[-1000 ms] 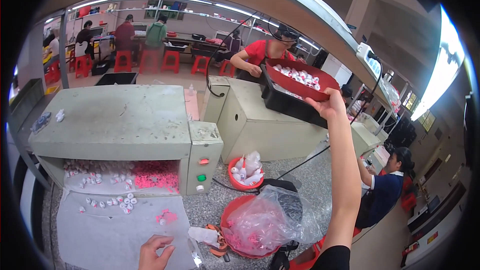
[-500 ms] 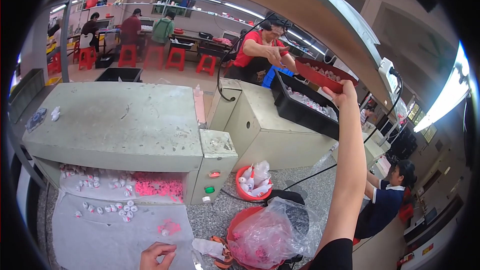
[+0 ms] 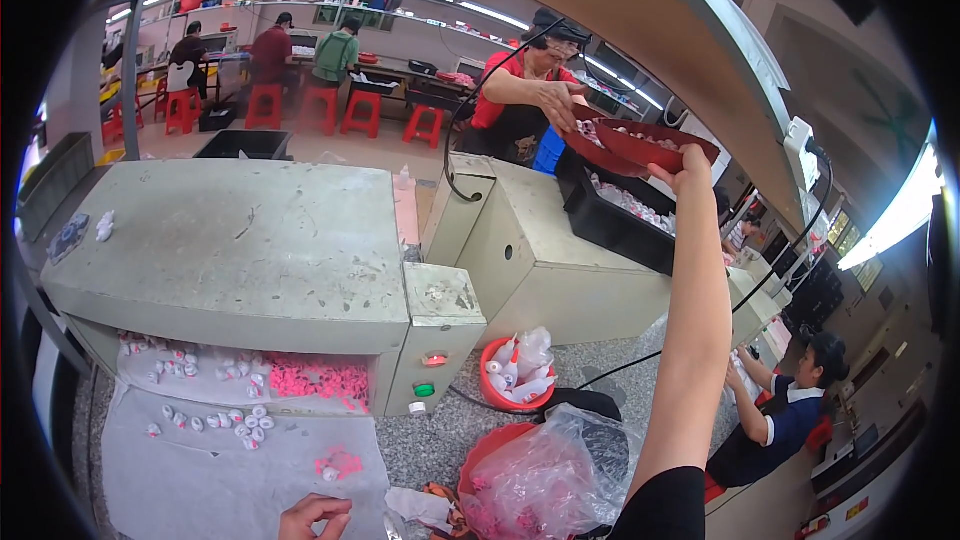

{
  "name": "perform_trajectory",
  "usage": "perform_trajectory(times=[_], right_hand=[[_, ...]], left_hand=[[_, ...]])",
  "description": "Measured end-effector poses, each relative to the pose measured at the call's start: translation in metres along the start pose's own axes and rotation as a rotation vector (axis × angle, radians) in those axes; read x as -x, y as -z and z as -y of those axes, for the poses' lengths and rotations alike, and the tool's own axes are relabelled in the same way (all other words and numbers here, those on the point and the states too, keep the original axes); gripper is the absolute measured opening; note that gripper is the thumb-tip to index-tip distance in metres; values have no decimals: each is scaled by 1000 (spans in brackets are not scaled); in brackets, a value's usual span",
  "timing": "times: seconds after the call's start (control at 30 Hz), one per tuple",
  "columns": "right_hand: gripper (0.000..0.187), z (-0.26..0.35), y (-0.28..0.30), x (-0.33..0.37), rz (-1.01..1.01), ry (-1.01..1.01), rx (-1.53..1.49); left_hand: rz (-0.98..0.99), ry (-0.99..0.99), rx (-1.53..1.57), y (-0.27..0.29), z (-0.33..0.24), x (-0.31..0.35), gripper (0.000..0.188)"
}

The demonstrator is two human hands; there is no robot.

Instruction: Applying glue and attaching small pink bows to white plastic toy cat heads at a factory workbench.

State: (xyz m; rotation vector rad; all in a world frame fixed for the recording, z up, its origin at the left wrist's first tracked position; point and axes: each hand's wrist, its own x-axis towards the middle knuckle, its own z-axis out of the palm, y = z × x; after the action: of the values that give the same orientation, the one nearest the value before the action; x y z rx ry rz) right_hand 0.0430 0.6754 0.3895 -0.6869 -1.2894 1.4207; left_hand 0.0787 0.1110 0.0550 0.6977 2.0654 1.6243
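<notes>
Kept the right hand (image 3: pixel 690 168) raised, with its grip clasped on the near end of a red tray (image 3: pixel 625 157), above a black bin (image 3: pixel 610 232) of small white pieces (image 3: pixel 632 202). Compared with a second earlier, uncovered more of the bin's opening and met a co-worker's hand (image 3: pixel 560 103) by the tray's far end. Judged the work as shared between two people now, and as unfinished, with pieces still in the tray.

Left the left hand (image 3: pixel 315 517) low and little changed, near a pink patch (image 3: pixel 340 462) on a pale sheet (image 3: pixel 240 490). Saw curled fingers there, but could not tell a loose grip from a closed one.

Could not tell one divided tray from two overlapping ones. Lost part of the bin behind the right forearm, and the left wrist below the picture's edge. Could barely make out the contents of a clear bag (image 3: pixel 545 470), blurred by creased plastic.
</notes>
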Motion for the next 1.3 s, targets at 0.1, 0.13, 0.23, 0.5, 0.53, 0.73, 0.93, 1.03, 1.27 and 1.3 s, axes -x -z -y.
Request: perform_trajectory(times=[0.1, 0.13, 0.23, 0.5, 0.53, 0.73, 0.93, 1.03, 1.27, 1.3], right_hand=[[45, -2, -9, -15, -132, 43, 102], [51, -1, -14, -19, -245, 44, 165], [64, -10, -19, -36, -306, 255, 486], [74, -22, -18, -21, -564, 319, 959], [73, -24, -19, -16, -591, 385, 992], [71, -36, -17, 13, -615, 556, 1087], [63, -49, -20, 25, -345, 1125, 1519], [61, -47, -10, 10, -305, 1295, 1683], [59, 5, 20, 78, -102, 1723, 1499], [62, 13, 31, 112, -2, 1800, 1427]], left_hand=[[-14, 18, -20, -1, -2, -3, 15], [-25, 26, -29, -2, -3, -5, 15], [-79, 180, 106, -1, -7, -1, 13], [-251, -416, -177, 17, -17, 11, 14], [-268, -447, -197, 18, -17, 11, 15], [-270, -181, -19, 14, -17, 10, 15], [-282, -105, -28, 12, -8, 9, 15], [-249, -59, 21, 12, -7, 13, 17], [-293, -248, -11, 17, 3, 19, 12], [-249, -262, -23, 18, -6, 14, 13]])
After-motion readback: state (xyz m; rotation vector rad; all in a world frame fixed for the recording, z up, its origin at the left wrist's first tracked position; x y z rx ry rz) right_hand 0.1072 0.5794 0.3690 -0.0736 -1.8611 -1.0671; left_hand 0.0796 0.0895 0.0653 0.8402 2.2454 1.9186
